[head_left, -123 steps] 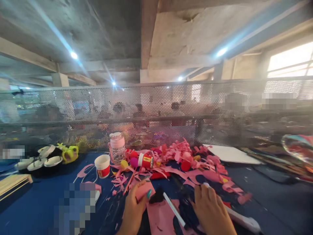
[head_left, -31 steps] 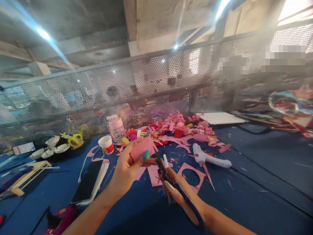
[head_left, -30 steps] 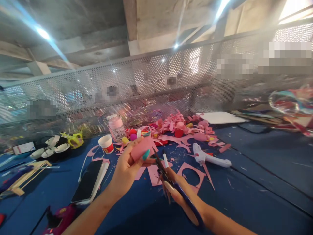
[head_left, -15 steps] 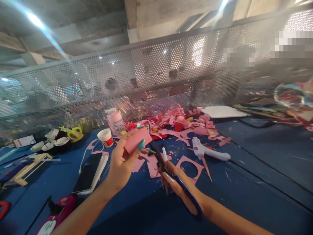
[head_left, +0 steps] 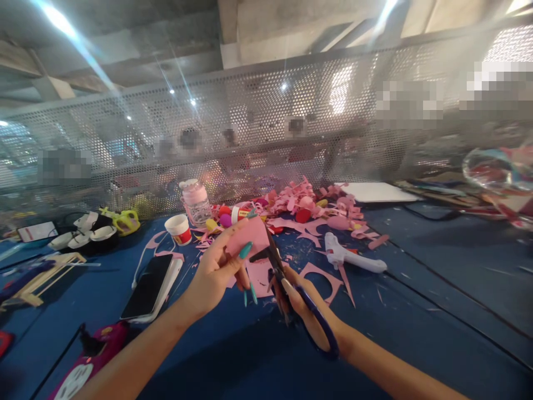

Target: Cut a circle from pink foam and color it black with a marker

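Note:
Between its thumb and fingers, my left hand (head_left: 214, 272) pinches a pink piece of paper or felt (head_left: 251, 238), held up above the table. My right hand (head_left: 302, 303) grips dark-blue-handled scissors (head_left: 317, 325), fingers through the loops. The scissor blades are spread apart at the right edge of the pink piece; whether they touch it I cannot tell. Beneath the hands lie a pink offcut (head_left: 260, 276) and another offcut with a round hole (head_left: 338, 284). A pile of curled pink strips (head_left: 297, 197) is heaped behind.
On the blue table (head_left: 416, 333), a white glue gun (head_left: 353, 258) with a black cord lies at right. To the left are a phone (head_left: 147, 286), a paper cup (head_left: 178, 229) and a clear jar (head_left: 195, 201). A perforated metal screen (head_left: 258, 122) stands behind.
The scissor blades have spread and shifted up to the right edge of the pink piece. My left hand has moved slightly right with that piece, its lower fingers now pointing down.

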Motion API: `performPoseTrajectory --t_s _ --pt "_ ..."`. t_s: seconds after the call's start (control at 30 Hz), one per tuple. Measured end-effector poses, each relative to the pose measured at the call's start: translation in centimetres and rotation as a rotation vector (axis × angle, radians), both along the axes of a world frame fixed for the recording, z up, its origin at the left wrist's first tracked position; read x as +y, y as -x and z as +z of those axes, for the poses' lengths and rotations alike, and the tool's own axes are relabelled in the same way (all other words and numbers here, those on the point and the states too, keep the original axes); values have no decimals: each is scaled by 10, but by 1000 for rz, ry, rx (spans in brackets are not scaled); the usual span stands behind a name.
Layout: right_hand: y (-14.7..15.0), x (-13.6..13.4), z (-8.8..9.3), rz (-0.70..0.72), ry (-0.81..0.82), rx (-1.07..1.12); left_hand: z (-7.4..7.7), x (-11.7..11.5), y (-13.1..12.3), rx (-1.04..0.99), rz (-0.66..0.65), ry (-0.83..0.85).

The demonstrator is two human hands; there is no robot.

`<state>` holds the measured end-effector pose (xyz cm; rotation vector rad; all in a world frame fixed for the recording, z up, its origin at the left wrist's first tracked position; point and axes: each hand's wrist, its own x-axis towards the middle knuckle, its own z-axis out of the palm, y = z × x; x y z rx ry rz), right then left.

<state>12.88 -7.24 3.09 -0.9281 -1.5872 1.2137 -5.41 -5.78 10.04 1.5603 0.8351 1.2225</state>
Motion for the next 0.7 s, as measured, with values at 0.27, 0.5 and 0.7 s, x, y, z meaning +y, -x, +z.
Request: performPoseTrajectory --t_s 0.27,0.5,0.7 --pt "-3 -1 2 26 -32 -64 -1 -1 0 20 -6 -6" --pt "-5 0 -2 25 -25 -40 -1 -1 0 49 -22 2" --pt "-5 0 -2 30 -65 13 -1 -2 0 52 -51 16"
